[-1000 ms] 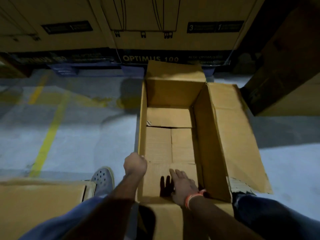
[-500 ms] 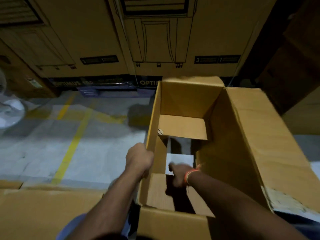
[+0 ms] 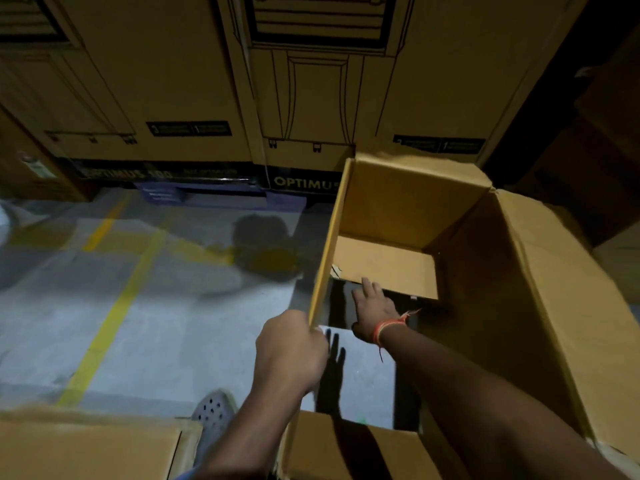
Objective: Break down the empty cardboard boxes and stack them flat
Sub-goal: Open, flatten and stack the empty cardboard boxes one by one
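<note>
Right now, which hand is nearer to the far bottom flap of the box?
The right hand: its fingertips reach the edge of the far bottom flap. The left hand is farther back, gripping the left wall of the box.

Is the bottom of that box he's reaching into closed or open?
Open. Grey floor shows through the box; only the far bottom flap remains folded in, touched by the right hand.

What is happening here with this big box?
A person is breaking down an open cardboard box on the floor. The left hand grips its left wall. The right hand reaches inside toward the far bottom flap. The bottom is already partly open, and grey floor shows through.
</note>
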